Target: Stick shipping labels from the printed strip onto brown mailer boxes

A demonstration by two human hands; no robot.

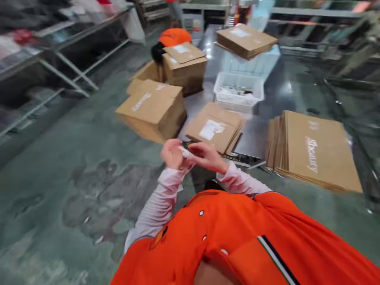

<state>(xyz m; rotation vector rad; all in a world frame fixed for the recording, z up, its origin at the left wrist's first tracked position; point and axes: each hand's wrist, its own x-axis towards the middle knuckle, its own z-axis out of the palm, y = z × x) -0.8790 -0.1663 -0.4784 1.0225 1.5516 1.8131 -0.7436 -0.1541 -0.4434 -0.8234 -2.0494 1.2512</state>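
In front of my chest, my left hand (172, 155) and my right hand (208, 157) come together over a small white crumpled piece (187, 153), perhaps paper or film. The fingers of both hands are bent around it, and blur hides its exact kind. Just beyond my hands, a short stack of flat brown cardboard (218, 127) with a white label lies at the near end of the metal table (252, 136). Left of that stands a brown carton (154, 109) with white print.
Folded cartons (319, 148) lean upright at the table's right. A white basket (239, 87) with small items stands mid-table, with more cardboard (246, 39) behind it. A co-worker in an orange top (175, 36) bends beside stacked boxes (185, 69). A rack (65, 43) runs along the left.
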